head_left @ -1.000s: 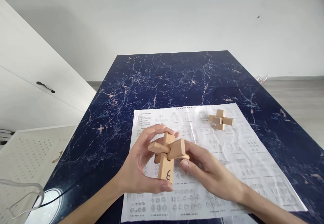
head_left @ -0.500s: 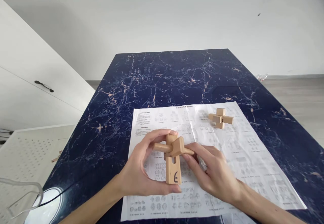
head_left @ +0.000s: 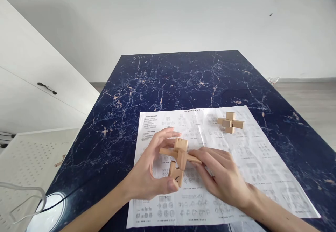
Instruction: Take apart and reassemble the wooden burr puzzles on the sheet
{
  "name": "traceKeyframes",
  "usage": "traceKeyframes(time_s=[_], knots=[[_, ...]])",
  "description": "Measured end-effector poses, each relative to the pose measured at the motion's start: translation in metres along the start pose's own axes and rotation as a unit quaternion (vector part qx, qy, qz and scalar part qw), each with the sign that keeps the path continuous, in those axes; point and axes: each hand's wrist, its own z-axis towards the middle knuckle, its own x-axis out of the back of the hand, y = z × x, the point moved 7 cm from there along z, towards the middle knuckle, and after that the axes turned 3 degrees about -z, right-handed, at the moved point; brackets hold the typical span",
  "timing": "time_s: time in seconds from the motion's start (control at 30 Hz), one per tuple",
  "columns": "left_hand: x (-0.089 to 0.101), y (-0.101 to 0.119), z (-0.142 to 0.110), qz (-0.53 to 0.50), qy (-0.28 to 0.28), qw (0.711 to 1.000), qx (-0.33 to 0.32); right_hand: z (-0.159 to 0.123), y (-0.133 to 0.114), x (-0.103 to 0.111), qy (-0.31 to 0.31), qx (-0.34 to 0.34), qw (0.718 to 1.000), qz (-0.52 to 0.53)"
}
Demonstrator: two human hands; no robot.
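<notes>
Both my hands hold a pale wooden burr puzzle (head_left: 181,158) of crossing notched bars above the printed sheet. My left hand (head_left: 147,169) curls around its left side. The thumb presses the lower end of the upright piece, partly covering a dark pen mark, while the upper fingers bend near its top, one raised off it. My right hand (head_left: 223,176) pinches the right end of the crosswise bar between thumb and fingers. Another burr puzzle (head_left: 230,123), fully interlocked, rests on the far right of the sheet (head_left: 249,190).
The sheet, covered with small diagrams, lies on a dark blue marble-patterned table (head_left: 168,81). At left stand a white cabinet (head_left: 31,71) and a perforated white surface (head_left: 28,155). A clear tube (head_left: 39,191) and a round pale object (head_left: 47,212) are at lower left.
The held puzzle has turned and tilted, and its pieces sit at new angles. My right hand has closed on the crosswise bar's end. A left finger has lifted from the top.
</notes>
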Motion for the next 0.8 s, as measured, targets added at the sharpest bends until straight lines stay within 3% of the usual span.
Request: traceKeyframes(time_s=[0.17, 0.37, 0.5, 0.6, 0.67, 0.73, 0.8], knots=[[-0.006, -0.003, 0.000, -0.032, -0.007, 0.999, 0.032, 0.003, -0.012, 0.002, 0.011, 0.069, 0.996, -0.063], [-0.003, -0.005, 0.000, -0.038, 0.023, 0.998, 0.034, 0.003, -0.012, 0.004, 0.024, 0.076, 0.994, -0.079], [0.015, 0.001, 0.004, -0.029, 0.059, 0.998, 0.006, 0.002, -0.006, 0.011, 0.069, 0.067, 0.993, -0.072], [0.041, 0.014, 0.008, 0.027, 0.120, 0.991, -0.057, 0.002, 0.006, 0.014, 0.079, -0.004, 0.996, -0.042], [0.062, 0.022, 0.008, 0.135, 0.196, 0.966, -0.098, 0.001, 0.013, 0.015, 0.085, -0.062, 0.994, -0.013], [0.080, 0.026, 0.006, 0.276, 0.274, 0.916, -0.101, 0.000, 0.019, 0.016, 0.088, -0.110, 0.990, 0.016], [0.087, 0.023, 0.005, 0.392, 0.302, 0.865, -0.088, 0.000, 0.022, 0.016, 0.085, -0.147, 0.985, 0.043]])
